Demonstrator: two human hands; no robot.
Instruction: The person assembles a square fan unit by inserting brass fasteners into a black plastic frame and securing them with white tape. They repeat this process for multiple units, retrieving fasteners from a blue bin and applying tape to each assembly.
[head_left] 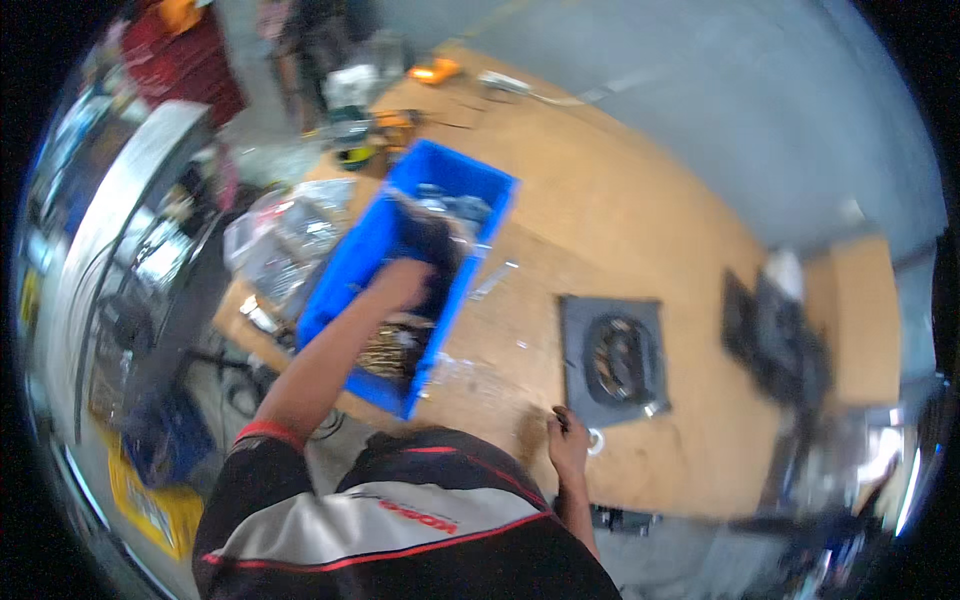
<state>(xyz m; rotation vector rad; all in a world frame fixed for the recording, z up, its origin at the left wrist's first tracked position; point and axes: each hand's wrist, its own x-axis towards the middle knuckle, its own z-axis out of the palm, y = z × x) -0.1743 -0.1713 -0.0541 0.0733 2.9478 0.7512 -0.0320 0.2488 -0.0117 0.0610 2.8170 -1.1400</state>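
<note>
My left hand (408, 284) reaches down into a long blue plastic bin (385, 393); its fingers are blurred against dark contents. Small brass-coloured parts (385, 352) fill the near end of the bin, and clear or bluish bagged pieces (455, 207) lie at its far end. Low at the table's front edge is my right hand (568, 440), its fingers curled and closed; whatever they may hold is too small to make out. Beside it lies a white ring (596, 441). Just beyond, a dark square plate (580, 350) carries a round black part (622, 358).
Clear plastic bags (285, 240) sit left of the bin on the wooden table (690, 450). A slim metal tool (494, 281) lies right of it. Orange-and-black tools (395, 122) stand at the back left. Black parts (775, 320) are at the far right, by a grey wall (720, 120).
</note>
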